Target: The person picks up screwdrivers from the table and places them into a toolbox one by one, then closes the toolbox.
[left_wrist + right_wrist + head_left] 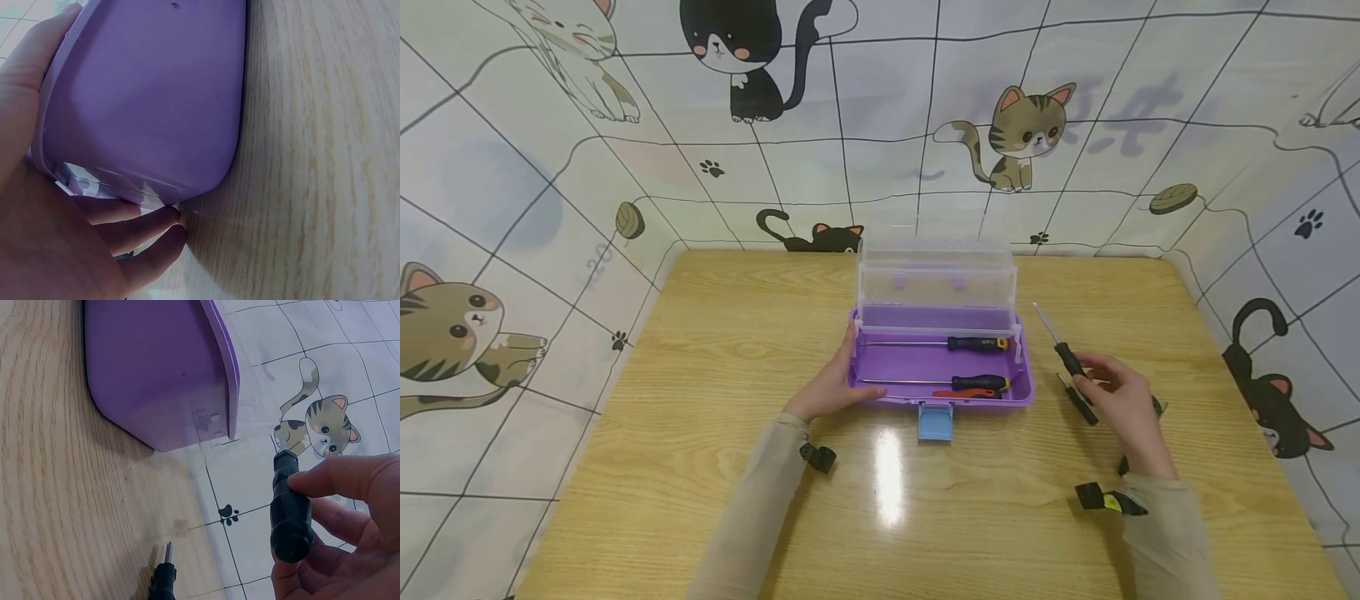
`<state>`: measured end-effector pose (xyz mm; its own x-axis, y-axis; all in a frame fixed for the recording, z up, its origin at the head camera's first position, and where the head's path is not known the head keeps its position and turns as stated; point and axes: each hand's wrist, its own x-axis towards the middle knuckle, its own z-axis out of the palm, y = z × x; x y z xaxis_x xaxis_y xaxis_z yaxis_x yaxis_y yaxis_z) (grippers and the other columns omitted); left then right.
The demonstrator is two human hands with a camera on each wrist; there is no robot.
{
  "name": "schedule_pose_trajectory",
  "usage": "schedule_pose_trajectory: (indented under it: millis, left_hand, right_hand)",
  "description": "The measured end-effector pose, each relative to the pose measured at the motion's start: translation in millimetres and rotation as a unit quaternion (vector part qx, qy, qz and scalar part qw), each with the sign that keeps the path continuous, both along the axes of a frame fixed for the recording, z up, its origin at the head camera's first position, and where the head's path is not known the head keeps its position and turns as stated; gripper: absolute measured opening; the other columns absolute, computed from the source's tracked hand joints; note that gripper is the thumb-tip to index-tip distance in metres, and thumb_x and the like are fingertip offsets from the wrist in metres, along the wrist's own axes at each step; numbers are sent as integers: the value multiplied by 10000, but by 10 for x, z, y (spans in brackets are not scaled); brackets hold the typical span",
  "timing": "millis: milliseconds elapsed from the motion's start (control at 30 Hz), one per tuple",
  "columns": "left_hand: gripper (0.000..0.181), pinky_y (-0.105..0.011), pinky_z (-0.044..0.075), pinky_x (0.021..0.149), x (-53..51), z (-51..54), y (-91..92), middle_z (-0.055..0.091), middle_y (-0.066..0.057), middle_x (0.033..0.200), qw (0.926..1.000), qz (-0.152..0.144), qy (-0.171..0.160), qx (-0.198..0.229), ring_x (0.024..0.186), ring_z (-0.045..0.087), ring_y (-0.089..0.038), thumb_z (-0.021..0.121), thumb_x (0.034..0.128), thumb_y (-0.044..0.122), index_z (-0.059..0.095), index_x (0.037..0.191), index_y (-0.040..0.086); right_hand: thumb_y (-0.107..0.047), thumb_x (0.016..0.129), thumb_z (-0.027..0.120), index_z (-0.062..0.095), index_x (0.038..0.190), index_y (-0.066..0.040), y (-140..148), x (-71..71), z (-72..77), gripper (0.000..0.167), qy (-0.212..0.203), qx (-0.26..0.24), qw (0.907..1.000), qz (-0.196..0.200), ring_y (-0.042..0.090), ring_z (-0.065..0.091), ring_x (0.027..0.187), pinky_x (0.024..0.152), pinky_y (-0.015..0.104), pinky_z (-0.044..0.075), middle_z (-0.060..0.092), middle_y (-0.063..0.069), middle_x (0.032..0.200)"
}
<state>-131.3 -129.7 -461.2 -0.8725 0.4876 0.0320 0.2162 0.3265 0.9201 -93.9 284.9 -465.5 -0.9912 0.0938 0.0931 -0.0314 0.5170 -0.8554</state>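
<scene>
A purple toolbox [910, 362] stands on the table with its clear lid [936, 292] raised and its blue latch [935, 423] hanging down in front. My left hand [826, 385] grips the box's left end, thumb over the front rim and fingers around the side [150, 94]. Inside lie two screwdrivers with black-and-yellow handles, a rear one [977, 343] and a front one [979, 382], beside a red-handled tool [967, 393]. Right of the box, my right hand [1123, 400] pinches a black-handled screwdriver [290, 512], its tip pointing away from me.
Another black screwdriver [1081, 407] lies on the wooden table [737, 333], below the right hand. Dark objects [1123, 465] are partly hidden under the right wrist. A cat-print sheet [887, 167] stands behind the table and along both sides.
</scene>
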Motion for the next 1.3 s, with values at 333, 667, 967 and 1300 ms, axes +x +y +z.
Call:
schedule_pose_trajectory:
  millis: [333, 667, 967, 1300]
  left_hand:
    - [1252, -413, 116, 1154, -45, -152, -20, -55, -128, 1599, 9999, 70, 8, -85, 1442, 83, -278, 817, 779, 132, -198, 1510, 93]
    - [1276, -396, 108, 1155, -117, -377, -46, -74, -69, 1605, 9998, 138, 34, -116, 1446, 72, -239, 827, 772, 165, -210, 1516, 178]
    - [1235, -466, 79, 1151, -20, -116, -7, -102, -149, 1586, 9998, 115, -181, 54, 1442, 24, -322, 810, 781, 112, -188, 1506, 58]
    - [1211, -443, 73, 1155, 12, 13, -1, -104, -166, 1583, 9994, 99, -323, -95, 1443, 13, -308, 798, 792, 109, -180, 1501, 26]
  right_hand:
    - [-97, 925, 651, 602, 1261, 33, -75, -55, 44, 363, -92, 33, 9999, 115, 61, 507, 914, 705, 121, 423, 618, 46, 1081]
    - [-128, 932, 646, 624, 1243, -1, -135, -99, 109, 336, -149, 251, 9995, 152, 89, 497, 910, 707, 156, 409, 622, 142, 1088]
    - [-117, 938, 635, 623, 1243, -1, -141, -136, 147, 327, -97, 297, 9993, 225, 92, 498, 905, 710, 167, 408, 618, 168, 1085]
    - [-127, 942, 631, 618, 1252, -12, -157, -203, 195, 330, -218, 248, 9991, 273, 90, 501, 913, 716, 172, 409, 611, 144, 1105]
